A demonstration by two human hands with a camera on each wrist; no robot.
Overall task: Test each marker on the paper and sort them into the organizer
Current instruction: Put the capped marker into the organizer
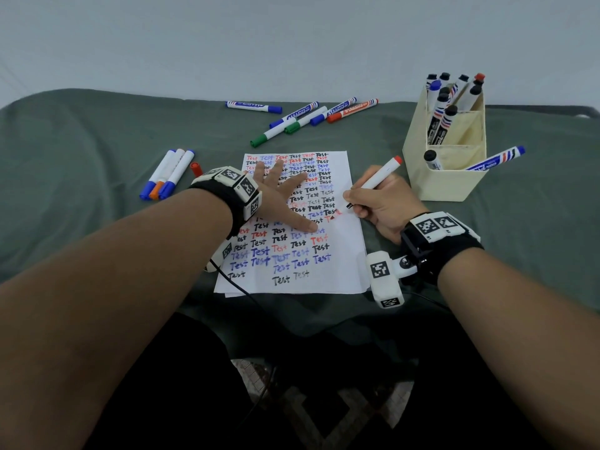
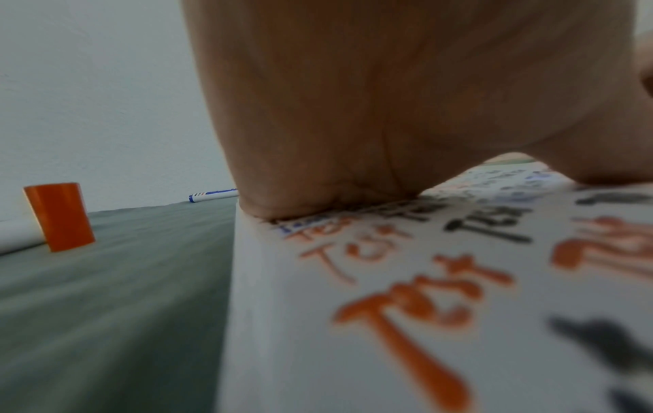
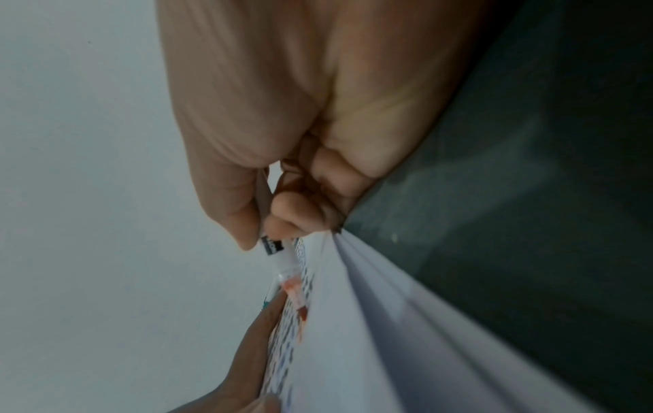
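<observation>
So the right hand (image 1: pixel 383 203) is pinching a red marker (image 1: pixel 373 183) pen-style, tip down on the paper (image 1: pixel 350 254) near its right edge, with fresh red ink showing there. The left hand (image 1: pixel 282 193) lies flat with fingers spread, pinning the sheet. The organizer (image 1: pixel 444 186) stands just right of the paper with several markers already inside. Biggest risk: the loose red cap (image 1: pixel 195 168) stands off to the left beside three capped markers (image 1: pixel 167 173), so it's easy to forget and drop the marker in uncapped. Also, the writing hand's heel could drag through wet ink, and the sheet may skid on the soft green cloth (image 1: pixel 97 177) if the left hand lifts
</observation>
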